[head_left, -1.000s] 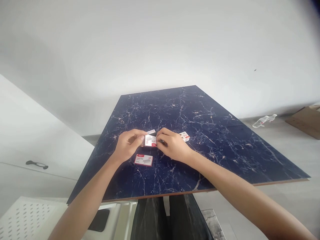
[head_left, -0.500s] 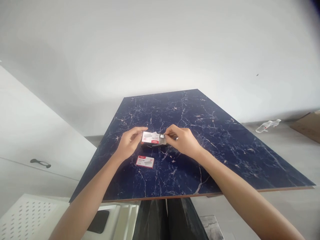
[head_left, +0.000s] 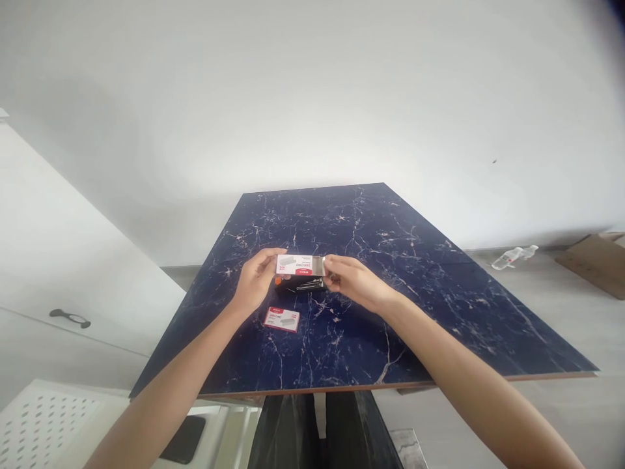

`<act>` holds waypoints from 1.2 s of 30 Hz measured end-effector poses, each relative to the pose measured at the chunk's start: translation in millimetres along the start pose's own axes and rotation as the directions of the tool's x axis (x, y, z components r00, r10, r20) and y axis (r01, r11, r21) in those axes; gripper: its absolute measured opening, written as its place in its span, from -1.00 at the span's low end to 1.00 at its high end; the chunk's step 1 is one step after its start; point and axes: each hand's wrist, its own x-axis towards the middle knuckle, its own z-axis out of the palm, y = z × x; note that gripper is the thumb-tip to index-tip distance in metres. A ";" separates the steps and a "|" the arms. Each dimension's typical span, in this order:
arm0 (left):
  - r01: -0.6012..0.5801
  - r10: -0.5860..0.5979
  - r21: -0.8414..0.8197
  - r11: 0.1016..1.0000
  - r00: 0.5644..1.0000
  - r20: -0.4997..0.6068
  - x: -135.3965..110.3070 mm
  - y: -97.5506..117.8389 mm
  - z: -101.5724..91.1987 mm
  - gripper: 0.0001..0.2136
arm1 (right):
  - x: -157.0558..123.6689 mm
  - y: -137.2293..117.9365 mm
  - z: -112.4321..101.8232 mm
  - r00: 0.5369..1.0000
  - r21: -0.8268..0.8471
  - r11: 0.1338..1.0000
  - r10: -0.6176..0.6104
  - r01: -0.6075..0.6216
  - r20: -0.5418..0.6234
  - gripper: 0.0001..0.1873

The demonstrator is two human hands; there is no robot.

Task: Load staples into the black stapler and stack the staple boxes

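Observation:
My left hand (head_left: pixel 254 284) pinches the left end of a small white and red staple box (head_left: pixel 294 264), held a little above the table. My right hand (head_left: pixel 352 281) pinches the silvery inner part (head_left: pixel 318 266) sticking out of the box's right end. Under the box lies a dark object (head_left: pixel 303 284) with an orange spot, partly hidden by my fingers. A second white and red staple box (head_left: pixel 282 318) lies flat on the dark blue marble table (head_left: pixel 415 299), just in front of my left hand.
A white perforated surface (head_left: pixel 43 430) and a dark phone-like object (head_left: pixel 183 439) sit below the table's near left corner. On the floor at right lie a plastic bottle (head_left: pixel 510 256) and a cardboard box (head_left: pixel 593 255). A white cabinet with a dark handle (head_left: pixel 69 318) stands at left.
The box has turned from upright to lying level between my hands. My right hand has drawn the silvery inner part out of its right end. The small box at right is no longer visible.

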 end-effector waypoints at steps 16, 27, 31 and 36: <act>0.102 -0.085 -0.037 0.994 0.944 0.318 -14.0 -0.2 11.1 -0.51 | 3.4 5.8 -3.0 0.998 0.006 0.999 -0.054 0.054 0.029 -0.55; -0.377 0.052 0.614 0.693 0.876 0.480 -12.9 20.2 11.1 -0.56 | 12.5 -2.5 -36.4 0.925 -0.079 0.996 -0.070 0.044 -0.373 -0.86; -0.290 0.161 0.651 0.701 0.954 0.252 -1.9 20.9 -10.2 -0.68 | 14.6 2.6 -43.9 0.934 -0.296 0.955 -0.089 -0.018 -0.347 -0.87; -0.034 -0.223 0.582 0.813 0.905 0.363 17.7 13.4 -47.0 -0.63 | 10.0 4.5 -42.9 0.958 -0.704 0.710 -0.203 0.000 -0.204 -0.84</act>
